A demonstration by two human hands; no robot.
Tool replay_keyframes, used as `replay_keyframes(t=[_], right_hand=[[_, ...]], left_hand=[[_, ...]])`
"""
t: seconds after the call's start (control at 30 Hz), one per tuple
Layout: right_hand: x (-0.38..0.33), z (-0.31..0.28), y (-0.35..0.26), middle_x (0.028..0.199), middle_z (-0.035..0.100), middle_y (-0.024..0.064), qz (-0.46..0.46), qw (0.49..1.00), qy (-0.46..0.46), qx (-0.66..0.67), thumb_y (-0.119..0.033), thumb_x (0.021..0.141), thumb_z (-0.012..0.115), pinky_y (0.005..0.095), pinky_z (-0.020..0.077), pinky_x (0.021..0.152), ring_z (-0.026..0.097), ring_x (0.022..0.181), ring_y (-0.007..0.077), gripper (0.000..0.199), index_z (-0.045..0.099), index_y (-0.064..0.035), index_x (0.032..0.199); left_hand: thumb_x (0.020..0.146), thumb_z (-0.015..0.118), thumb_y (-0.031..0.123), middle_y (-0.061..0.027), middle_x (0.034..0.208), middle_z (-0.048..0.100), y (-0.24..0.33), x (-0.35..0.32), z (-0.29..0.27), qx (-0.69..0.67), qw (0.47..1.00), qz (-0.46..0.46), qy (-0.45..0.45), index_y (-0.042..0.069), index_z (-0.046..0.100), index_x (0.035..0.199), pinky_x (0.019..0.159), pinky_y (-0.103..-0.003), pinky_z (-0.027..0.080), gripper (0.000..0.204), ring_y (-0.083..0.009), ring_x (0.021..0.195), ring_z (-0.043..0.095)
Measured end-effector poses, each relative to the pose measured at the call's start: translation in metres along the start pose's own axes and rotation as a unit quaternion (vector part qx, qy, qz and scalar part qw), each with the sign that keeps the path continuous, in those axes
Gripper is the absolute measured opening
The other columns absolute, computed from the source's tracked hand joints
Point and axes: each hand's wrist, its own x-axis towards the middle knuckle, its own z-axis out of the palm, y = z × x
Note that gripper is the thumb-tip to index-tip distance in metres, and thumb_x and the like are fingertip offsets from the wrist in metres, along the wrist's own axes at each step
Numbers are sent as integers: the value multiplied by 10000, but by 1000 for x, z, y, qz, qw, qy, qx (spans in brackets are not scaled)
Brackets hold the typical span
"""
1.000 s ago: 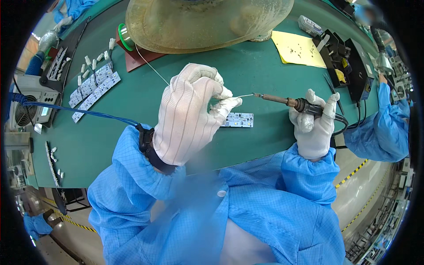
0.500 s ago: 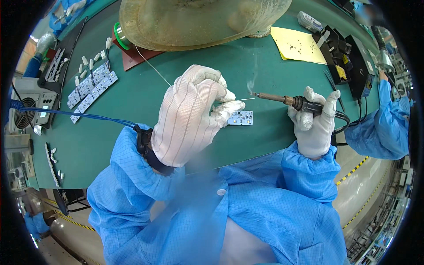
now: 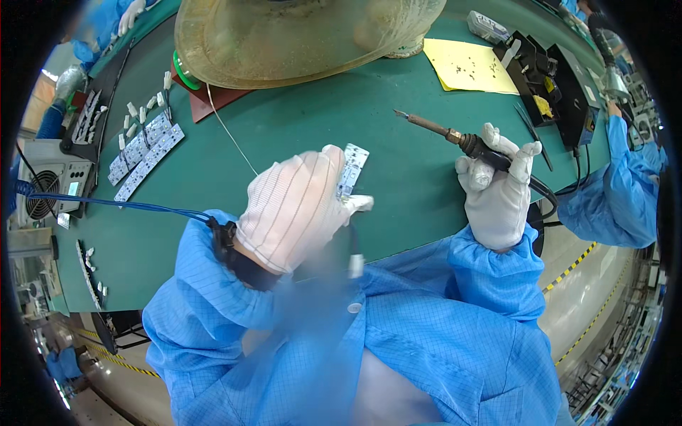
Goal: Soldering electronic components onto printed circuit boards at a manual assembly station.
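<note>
Left hand (image 3: 298,209), gloved in white with thin stripes, was curled shut around a small white circuit board (image 3: 351,169), lifting it off the green mat (image 3: 305,121); the board stuck out past the fingertips, tilted up. A short wire with a white connector (image 3: 355,264) hung below that hand (blurred). Right hand (image 3: 497,188), white glove, was closed in a fist round the black handle of a soldering iron (image 3: 455,135), tip pointing left, in the air, well apart from the board. More white boards (image 3: 145,153) lay at the mat's left. Yellow sheet (image 3: 470,65) at top right. Thin solder wire (image 3: 231,135) ran across the mat.
</note>
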Motion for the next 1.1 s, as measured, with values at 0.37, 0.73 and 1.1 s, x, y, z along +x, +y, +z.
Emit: replay_keyframes(t=[0.37, 0.73, 1.1], right_hand=[[2, -8, 5, 696, 558, 56, -40, 998, -10, -53, -609, 968, 372, 360, 548, 754, 492, 556, 119, 710, 645, 37, 1076], [0, -12, 11, 1025, 630, 126, -45, 999, -6, 18, -627, 959, 370, 337, 515, 777, 586, 722, 176, 689, 618, 12, 1034], [4, -18, 19, 1157, 632, 189, -183, 970, -159, -4, -395, 999, 501, 398, 521, 854, 642, 907, 251, 471, 552, 33, 1190]], left_hand=[[556, 882, 271, -105, 888, 573, -27, 6, -18, -81, 995, 61, 5, 56, 541, 1157, 677, -379, 495, 724, -282, 745, 591], [509, 893, 379, -101, 936, 581, 0, 3, 9, -83, 994, -10, 70, 54, 527, 1132, 701, -377, 503, 791, -277, 780, 588], [709, 777, 10, -123, 1110, 588, -10, 10, -9, -73, 980, 98, 158, 51, 653, 887, 662, -281, 521, 221, -201, 840, 637]])
